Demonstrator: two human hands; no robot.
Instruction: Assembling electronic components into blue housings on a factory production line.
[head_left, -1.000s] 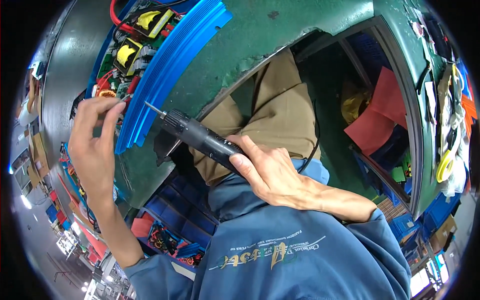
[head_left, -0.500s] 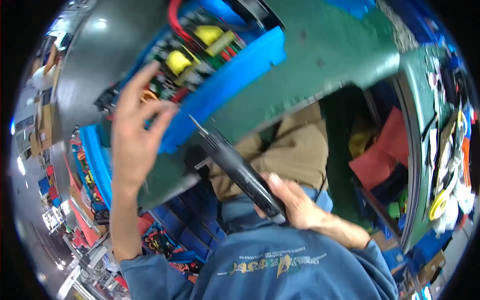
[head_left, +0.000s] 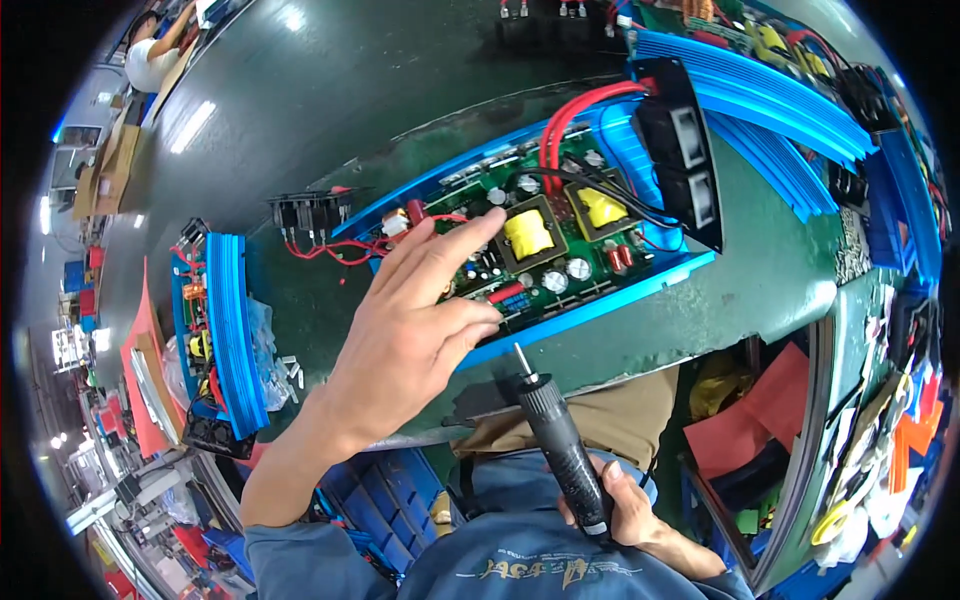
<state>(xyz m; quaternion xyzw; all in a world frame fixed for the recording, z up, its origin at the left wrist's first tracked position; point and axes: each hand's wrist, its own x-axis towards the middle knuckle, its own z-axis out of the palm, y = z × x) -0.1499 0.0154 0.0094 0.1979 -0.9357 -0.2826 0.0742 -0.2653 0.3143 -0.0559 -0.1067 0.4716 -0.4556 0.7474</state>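
Note:
A green circuit board (head_left: 560,279) with yellow-wrapped transformers sits in a blue metal housing (head_left: 606,292) on the bench in front of me. Over its left part is my left hand (head_left: 408,318), thumb and fingers apart, holding nothing. The fingertips come close to a yellow transformer (head_left: 528,233); whether they touch the board I cannot tell. Closed around a black electric screwdriver (head_left: 563,450) is my right hand (head_left: 628,508), at the bench's near edge. The screwdriver's bit points away from me, just short of the housing's near wall. Red cables (head_left: 585,103) run to a black end panel (head_left: 680,150).
At the left stands another blue housing (head_left: 232,330) with parts. A black socket panel (head_left: 308,212) on red wires lies left of the board. Blue housing pieces (head_left: 770,100) lie at the far right. Below the bench's right side is an open compartment with red sheets (head_left: 750,410).
The view has shifted, so the whole board and end panel now show. My left hand appears farther right over the board. The screwdriver stays in my right hand, now more upright in view.

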